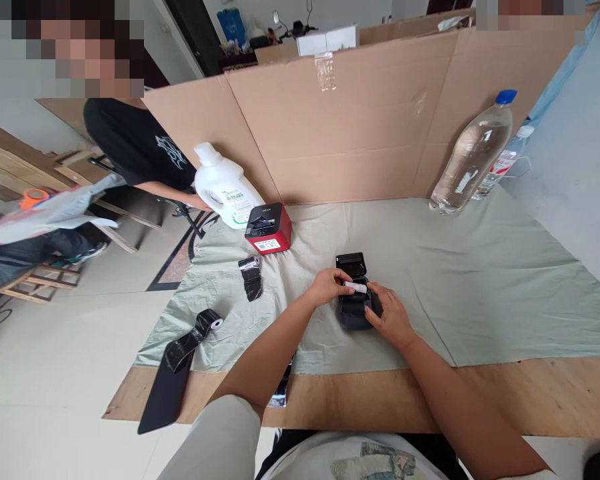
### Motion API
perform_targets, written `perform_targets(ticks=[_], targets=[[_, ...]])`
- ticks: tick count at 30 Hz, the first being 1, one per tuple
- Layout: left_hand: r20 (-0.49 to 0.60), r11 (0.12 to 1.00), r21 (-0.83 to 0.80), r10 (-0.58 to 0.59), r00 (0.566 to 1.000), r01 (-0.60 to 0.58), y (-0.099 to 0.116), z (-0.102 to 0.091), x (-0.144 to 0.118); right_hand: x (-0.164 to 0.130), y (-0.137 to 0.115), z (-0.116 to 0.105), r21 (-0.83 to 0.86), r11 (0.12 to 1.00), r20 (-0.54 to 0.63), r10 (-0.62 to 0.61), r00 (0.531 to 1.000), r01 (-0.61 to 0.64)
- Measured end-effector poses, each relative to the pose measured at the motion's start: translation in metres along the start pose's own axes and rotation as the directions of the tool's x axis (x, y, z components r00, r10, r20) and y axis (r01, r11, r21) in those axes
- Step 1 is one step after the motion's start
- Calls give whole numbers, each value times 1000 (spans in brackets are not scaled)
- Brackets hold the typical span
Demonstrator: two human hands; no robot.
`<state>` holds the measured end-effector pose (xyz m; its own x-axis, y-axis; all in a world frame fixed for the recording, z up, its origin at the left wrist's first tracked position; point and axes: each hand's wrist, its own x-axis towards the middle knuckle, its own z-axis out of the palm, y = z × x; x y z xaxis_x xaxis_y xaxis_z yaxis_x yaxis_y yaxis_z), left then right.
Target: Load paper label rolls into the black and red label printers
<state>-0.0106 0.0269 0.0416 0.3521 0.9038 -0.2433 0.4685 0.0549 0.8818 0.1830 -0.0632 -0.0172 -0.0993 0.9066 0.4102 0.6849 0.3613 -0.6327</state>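
Both hands are down on the small black plastic label printer [354, 308], lid flipped up, sitting on the pale green cloth [480, 280] that covers the desk. The left hand [327, 287] has its fingers [341, 285] pinched shut on a small white paper roll [356, 287], holding it right over the open bay. The right hand [391, 318] sits on the printer's near right side, fingers [375, 303] curled against the body and bracing it; how tightly they grip is hard to tell from here, since the knuckles hide the tips.

To seat the roll well, it looks best to keep it level with its axis across the bay, lower it straight between the side walls, and leave the loose end feeding toward the front slot before the lid comes down. The bracing hand should keep the body from sliding on the cloth.

Away beyond the left fingers stands a red and black boxy printer [269, 229], with a white plastic detergent jug [225, 187] behind it. Left of those fingers lie black wrapper strips [251, 277] and a black roll with a long tail [200, 330]. Far off past the right fingers, a clear plastic water bottle with blue cap [473, 157] leans on the brown cardboard screen [360, 127]. Another person sits at far left.
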Motion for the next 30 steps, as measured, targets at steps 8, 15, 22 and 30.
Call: perform_targets(ticks=[8,15,22,30], targets=[[-173,942,336,89,981,-26,1,11,-17,-2,2,3,-4,1000,20,18,1000,-18],[21,745,624,284,958,-235,19,8,-24,-5,2,2,22,999,-56,-34,998,36],[-34,619,769,292,956,-161,20,23,-19,-4,0,1,38,999,-55,-33,998,35],[-255,733,618,528,810,-283,7,13,-17,-5,-3,-3,49,996,-107,-75,991,81]])
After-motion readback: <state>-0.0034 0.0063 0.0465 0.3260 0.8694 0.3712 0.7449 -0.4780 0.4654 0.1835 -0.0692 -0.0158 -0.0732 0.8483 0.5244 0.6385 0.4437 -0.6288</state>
